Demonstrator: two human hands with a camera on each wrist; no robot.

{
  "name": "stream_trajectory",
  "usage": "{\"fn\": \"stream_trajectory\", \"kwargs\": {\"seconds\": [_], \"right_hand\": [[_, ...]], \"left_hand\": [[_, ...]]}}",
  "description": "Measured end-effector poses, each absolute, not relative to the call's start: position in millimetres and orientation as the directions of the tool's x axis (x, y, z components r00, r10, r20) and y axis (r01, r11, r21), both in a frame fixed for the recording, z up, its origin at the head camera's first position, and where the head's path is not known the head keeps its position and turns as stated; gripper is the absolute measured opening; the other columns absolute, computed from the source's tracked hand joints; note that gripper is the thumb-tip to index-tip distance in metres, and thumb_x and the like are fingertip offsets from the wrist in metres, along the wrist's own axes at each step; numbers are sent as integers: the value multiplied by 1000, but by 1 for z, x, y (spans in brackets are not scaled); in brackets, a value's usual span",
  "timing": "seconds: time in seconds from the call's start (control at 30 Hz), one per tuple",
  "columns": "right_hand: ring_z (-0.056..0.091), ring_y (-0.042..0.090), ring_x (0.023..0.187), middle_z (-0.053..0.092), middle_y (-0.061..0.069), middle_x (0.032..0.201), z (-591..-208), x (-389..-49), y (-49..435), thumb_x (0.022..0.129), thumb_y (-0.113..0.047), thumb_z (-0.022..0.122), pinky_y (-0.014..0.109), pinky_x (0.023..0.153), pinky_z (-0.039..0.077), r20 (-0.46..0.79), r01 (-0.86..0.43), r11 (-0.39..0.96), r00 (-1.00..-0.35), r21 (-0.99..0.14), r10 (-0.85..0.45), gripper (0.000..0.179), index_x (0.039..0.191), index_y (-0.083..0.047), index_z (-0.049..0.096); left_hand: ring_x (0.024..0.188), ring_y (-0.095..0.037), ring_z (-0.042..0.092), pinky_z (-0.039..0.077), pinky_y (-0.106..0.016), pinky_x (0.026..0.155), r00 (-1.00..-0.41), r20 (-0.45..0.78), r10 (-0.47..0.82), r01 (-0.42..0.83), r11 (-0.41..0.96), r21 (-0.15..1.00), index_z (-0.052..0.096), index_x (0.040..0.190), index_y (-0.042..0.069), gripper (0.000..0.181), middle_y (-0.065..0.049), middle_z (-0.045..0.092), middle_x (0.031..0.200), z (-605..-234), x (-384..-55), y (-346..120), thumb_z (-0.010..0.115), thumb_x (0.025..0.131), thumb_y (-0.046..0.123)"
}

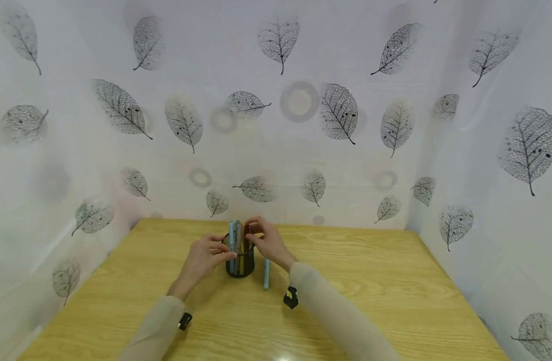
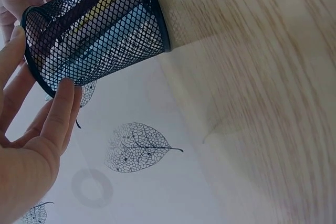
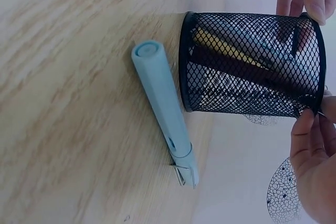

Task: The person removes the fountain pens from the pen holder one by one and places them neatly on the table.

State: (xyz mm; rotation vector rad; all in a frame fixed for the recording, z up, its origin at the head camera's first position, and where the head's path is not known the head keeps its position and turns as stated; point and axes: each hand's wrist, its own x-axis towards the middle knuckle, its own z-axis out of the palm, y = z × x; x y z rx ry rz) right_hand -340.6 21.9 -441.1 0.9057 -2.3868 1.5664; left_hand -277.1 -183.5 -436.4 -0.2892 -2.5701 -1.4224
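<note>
A black mesh pen holder [image 1: 240,265] stands upright on the table with several pens [image 1: 238,235] in it, among them light blue, grey, yellow and dark brown ones. My left hand [image 1: 208,255] holds the holder's left side near the rim, thumb and fingers spread around it. On the other side my right hand [image 1: 268,243] grips the rim beside the dark brown pen, its fingertips partly hidden in the head view. In the right wrist view, a light blue pen [image 3: 165,103] with a metal clip lies on the table next to the holder.
The wooden table [image 1: 348,281] reaches back to a pale curtain [image 1: 298,150] printed with dark leaves, which hangs behind it and on both sides. The holder stands near the table's back edge.
</note>
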Motion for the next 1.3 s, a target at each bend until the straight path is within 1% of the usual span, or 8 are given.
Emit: {"fn": "stream_trajectory", "kwargs": {"seconds": [0.17,0.33,0.5,0.8,0.93,1.07,1.17,1.3], "right_hand": [[66,20,101,70,10,111,-444,-342,22,97,-8,62,25,70,57,422,-530,253,-825,-809,-377,22,115,-17,53],[64,17,99,68,5,109,-443,-343,24,99,-12,59,25,72,55,423,-532,258,-824,-806,-377,7,105,-12,62],[64,17,100,68,3,114,-442,-344,26,99,-12,58,25,71,57,434,-548,258,-812,-796,-390,16,109,-14,71],[65,16,103,69,3,117,-441,-346,28,94,-14,67,26,82,58,449,-534,212,-824,-818,-345,20,114,-13,71],[65,20,103,67,7,116,-437,-345,29,91,-9,70,28,84,59,475,-536,140,-820,-832,-320,26,116,-7,69],[64,25,106,65,11,119,-434,-343,29,89,-5,72,27,86,59,482,-527,98,-826,-844,-293,29,118,-5,68],[63,27,109,63,12,124,-431,-340,29,88,-4,72,28,88,59,477,-519,104,-835,-849,-272,32,120,-8,66],[61,33,114,58,18,130,-415,-325,31,89,0,69,30,90,58,478,-521,117,-836,-845,-269,35,123,-1,62]], "left_hand": [[103,-40,68,61,-36,83,-964,256,78,259,512,819,77,84,5,21,-21,58,127,-437,-277,-183,82,80,24],[102,-39,69,61,-36,82,-959,268,87,274,515,812,77,84,5,20,-21,58,127,-435,-277,-183,82,79,24],[102,-39,69,61,-36,82,-959,266,92,274,522,807,77,85,6,22,-20,58,128,-434,-278,-183,82,79,26],[105,-41,67,61,-38,83,-970,227,83,236,517,823,77,86,5,24,-22,55,131,-432,-275,-183,81,81,28],[106,-41,67,61,-38,84,-971,227,81,236,513,826,77,86,5,22,-22,55,132,-432,-276,-183,81,80,26],[105,-42,67,61,-39,83,-969,232,80,240,507,828,76,85,5,21,-22,55,131,-432,-276,-182,82,80,24],[105,-42,67,61,-39,83,-969,234,81,243,506,828,76,85,4,20,-23,55,130,-433,-276,-182,82,80,23],[105,-42,67,61,-38,83,-969,232,82,241,513,824,76,86,4,20,-22,55,131,-433,-276,-182,81,81,23]]}}
